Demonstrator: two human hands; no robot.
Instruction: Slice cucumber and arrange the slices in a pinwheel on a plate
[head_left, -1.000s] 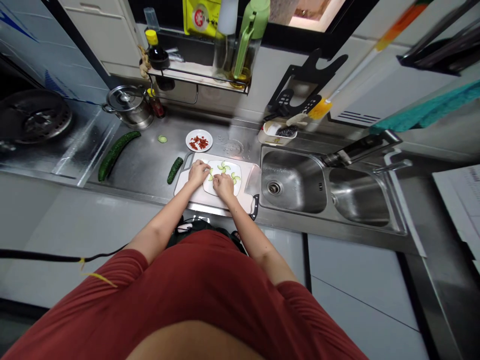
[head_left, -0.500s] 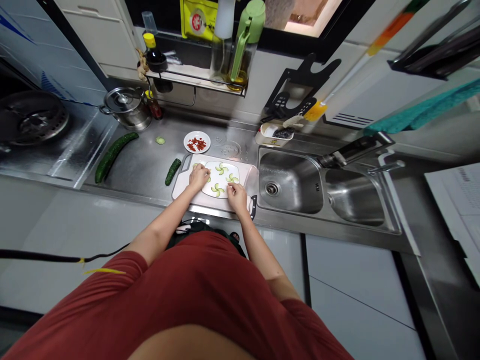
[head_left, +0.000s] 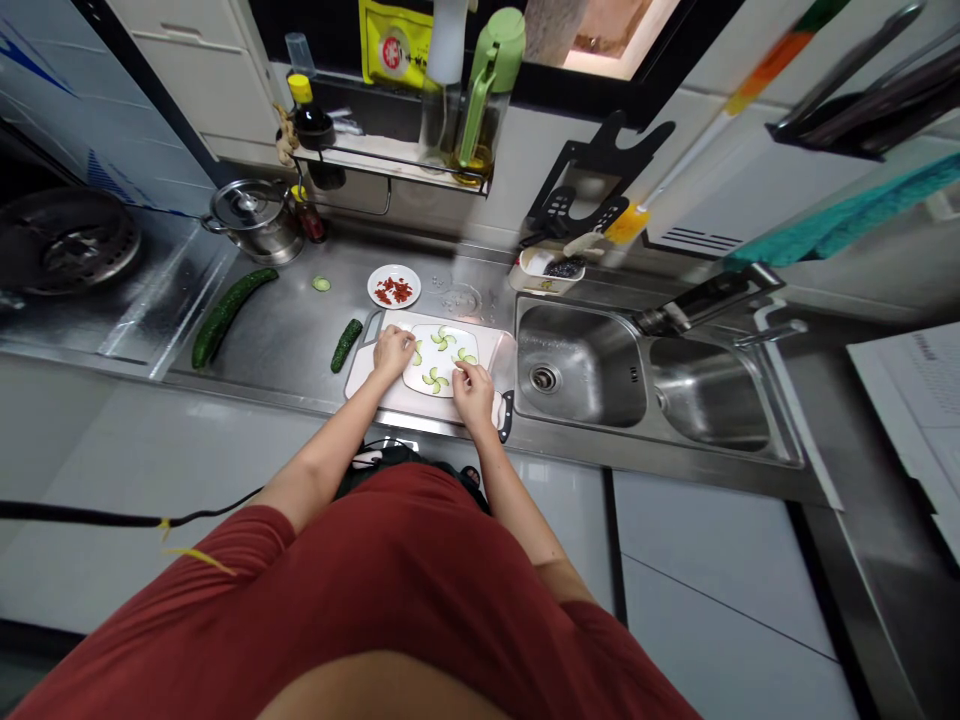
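Note:
A white plate [head_left: 425, 390] lies on a light cutting board [head_left: 364, 372], with cucumber slices [head_left: 434, 380] set on it in small pinwheel shapes. My left hand [head_left: 391, 354] is at the plate's left rim, its fingers curled in and thumb against the fingertips. Over the right side of the plate, my right hand [head_left: 474, 397] pinches with thumb and forefinger beside another cucumber pinwheel [head_left: 466, 356]. Whatever either pinch holds is too small to make out. A knife with a black riveted handle [head_left: 507, 415] rests at the board's right edge, partly behind my right hand.
Left of the board lie a short cucumber piece [head_left: 346, 345], a long cucumber [head_left: 229, 318] and a cut cucumber end [head_left: 321, 284]. Behind it stands a small dish [head_left: 373, 282] of red pieces. A double sink [head_left: 581, 345] is to the right, a lidded pot [head_left: 255, 220] at back left.
My left hand has drawn slightly left, its fingertips back toward the plate's rim. My right hand has stayed almost in place, still pinching. The plate and pinwheels look unchanged.

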